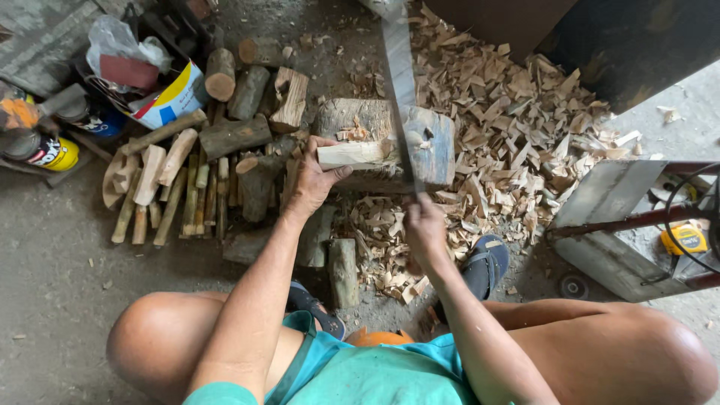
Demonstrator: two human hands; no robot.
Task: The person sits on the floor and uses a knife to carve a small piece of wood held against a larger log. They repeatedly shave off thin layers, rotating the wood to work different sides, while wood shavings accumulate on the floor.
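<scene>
My left hand [313,177] grips a pale, squared piece of wood [352,154] that lies across a round wooden chopping block [435,142]. My right hand [424,225] is closed around the handle of a long flat machete blade [401,82]. The blade stands on edge, running away from me, with its edge at the right end of the pale piece. Fresh chips lie on top of the block beside the piece.
A wide heap of wood shavings [510,127] spreads right of the block. Cut sticks and short logs [195,180] are stacked at left, with cans and a bag [120,67] behind. A metal frame with a yellow tape measure [684,238] stands at right. My sandalled feet [484,262] flank the block.
</scene>
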